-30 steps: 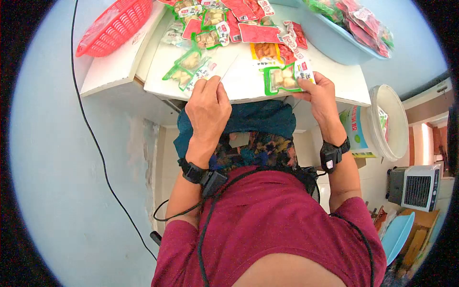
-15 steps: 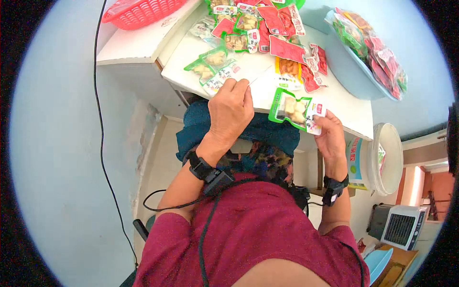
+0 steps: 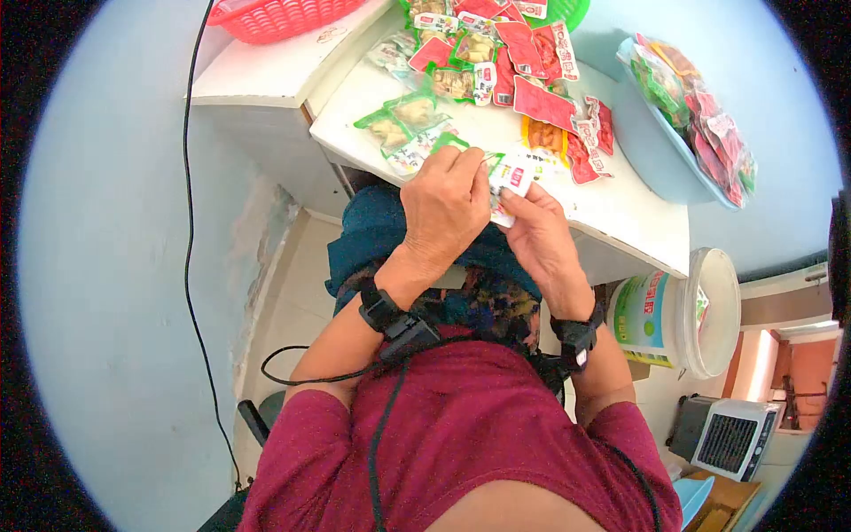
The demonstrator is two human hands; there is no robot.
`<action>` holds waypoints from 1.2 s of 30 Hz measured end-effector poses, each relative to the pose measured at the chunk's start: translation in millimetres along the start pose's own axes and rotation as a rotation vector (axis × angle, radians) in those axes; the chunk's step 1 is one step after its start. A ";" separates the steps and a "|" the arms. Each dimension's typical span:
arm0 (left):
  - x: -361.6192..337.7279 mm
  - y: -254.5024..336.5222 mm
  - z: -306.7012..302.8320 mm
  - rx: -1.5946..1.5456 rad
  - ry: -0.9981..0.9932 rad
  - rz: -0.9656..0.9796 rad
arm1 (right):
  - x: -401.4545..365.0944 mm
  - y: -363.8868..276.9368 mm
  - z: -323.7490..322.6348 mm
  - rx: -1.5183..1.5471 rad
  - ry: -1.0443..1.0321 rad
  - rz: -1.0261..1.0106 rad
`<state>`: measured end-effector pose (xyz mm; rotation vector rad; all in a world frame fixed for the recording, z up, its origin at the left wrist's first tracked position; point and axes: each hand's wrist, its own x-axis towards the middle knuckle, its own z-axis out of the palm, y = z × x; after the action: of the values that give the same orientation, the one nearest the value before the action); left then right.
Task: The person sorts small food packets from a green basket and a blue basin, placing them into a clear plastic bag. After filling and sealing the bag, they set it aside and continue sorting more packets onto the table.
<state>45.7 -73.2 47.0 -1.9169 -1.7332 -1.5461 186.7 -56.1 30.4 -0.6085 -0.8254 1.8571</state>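
Note:
A green-edged food packet (image 3: pixel 514 173) with a white printed end is held just over the table's front edge. My right hand (image 3: pixel 542 238) pinches its white end between thumb and fingers. Closed against the packet's other side is my left hand (image 3: pixel 446 199), its knuckles hiding much of the packet; I cannot make out what its fingers hold. Beyond it, two green-edged clear packets (image 3: pixel 387 133) lie on the white table (image 3: pixel 612 208). Farther back there is a pile of red packets (image 3: pixel 543 105) and green-edged ones, with a yellow-edged packet (image 3: pixel 545 137) at its front.
On the right of the table stands a blue basin (image 3: pixel 651 146) heaped with packets. A red basket (image 3: pixel 288 19) sits on the side cabinet at upper left, and a green container (image 3: pixel 572 12) at the back. A white bucket (image 3: pixel 651 315) is below right. Black cables run along my wrists.
My right hand has moved left with the packet, bringing it to my left hand. Earlier a thin straight sliver showed at the left fingertips; now that spot is over the packet.

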 end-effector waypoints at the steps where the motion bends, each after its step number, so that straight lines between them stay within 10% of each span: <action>1: 0.1 0.4 0.2 -0.008 0.006 -0.007 | 6.0 1.7 4.0 0.005 -0.003 0.012; 11: -1.2 -8.3 -0.4 -0.092 0.039 -0.077 | 60.1 38.8 27.3 0.149 0.002 0.080; 19: 1.3 -14.8 -3.1 -0.105 0.071 -0.082 | 69.1 42.7 25.3 0.194 -0.445 0.077; 23: 1.1 -20.4 -0.2 -0.093 0.110 -0.046 | 76.6 37.5 39.2 0.028 -0.181 0.192; 36: 12.7 -31.8 -1.5 -0.211 0.027 0.065 | 90.2 51.1 28.7 0.052 -0.260 0.138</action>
<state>17.2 -55.3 40.8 -2.0130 -1.5343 -1.7854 100.8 3.7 5.3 -0.4041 -0.9194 2.1077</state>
